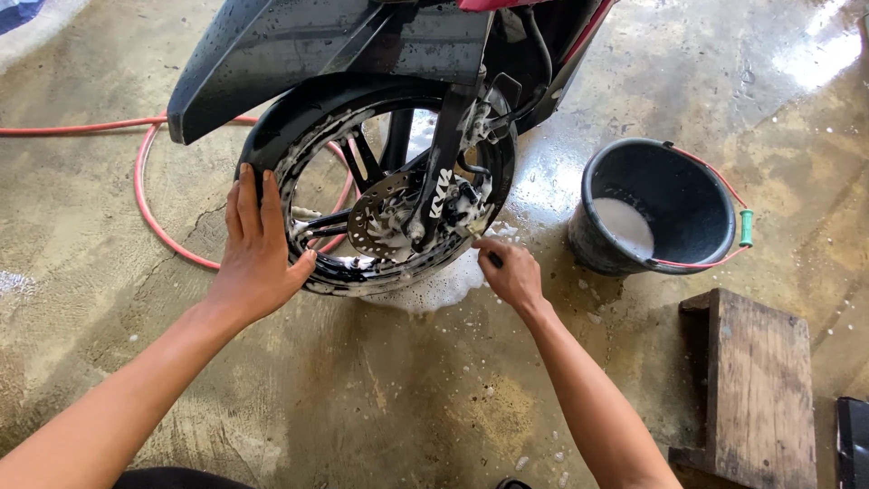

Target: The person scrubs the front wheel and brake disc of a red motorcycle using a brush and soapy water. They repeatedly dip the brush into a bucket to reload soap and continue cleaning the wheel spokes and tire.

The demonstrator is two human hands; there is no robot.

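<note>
Standing upright ahead of both hands is the soapy front wheel (380,195). The left hand (256,249) lies flat and open on its tire. The right hand (512,272) is closed around a small brush (484,249) near the brake disc (385,217).

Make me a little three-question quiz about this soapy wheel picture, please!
1. True or false: the left hand rests flat on the front tyre.
2. What holds soapy water: A) the black bucket B) the wooden stool C) the red hose?
3. Which hand holds a small tool at the soapy wheel rim?

Key: 1 true; 2 A; 3 the right hand.
</note>
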